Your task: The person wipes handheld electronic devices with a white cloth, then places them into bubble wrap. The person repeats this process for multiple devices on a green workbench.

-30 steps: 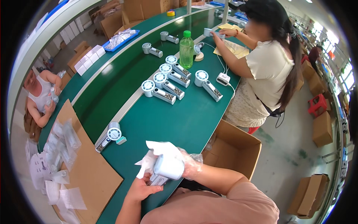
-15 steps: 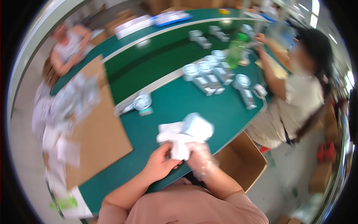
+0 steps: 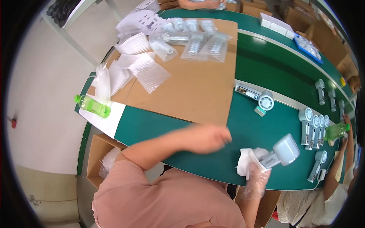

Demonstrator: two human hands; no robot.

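My right hand [image 3: 259,176], in a clear plastic glove, is closed around a pale grey handheld fan [image 3: 287,150] and a white cloth [image 3: 247,159] wrapped at its handle. The fan's head points up and to the right. Away from it, my left hand [image 3: 211,138] hangs over the table near the lower edge of the cardboard sheet [image 3: 182,102]; motion smears its fingers. Beyond my hands, another handheld fan [image 3: 265,102] lies by a small green-and-white block [image 3: 260,111].
Several handheld fans [image 3: 305,116] lie in a row at the right, beside a green bottle [image 3: 334,132] and a co-worker's arm [image 3: 336,167]. Bubble-wrap bags [image 3: 150,74] and wrapped items [image 3: 216,45] cover the cardboard's far part. Another green bottle [image 3: 95,106] lies at the left.
My left hand has come off the cloth and moved left. The right hand keeps the fan and cloth. My view has swung left, bringing the cardboard sheet to the middle.
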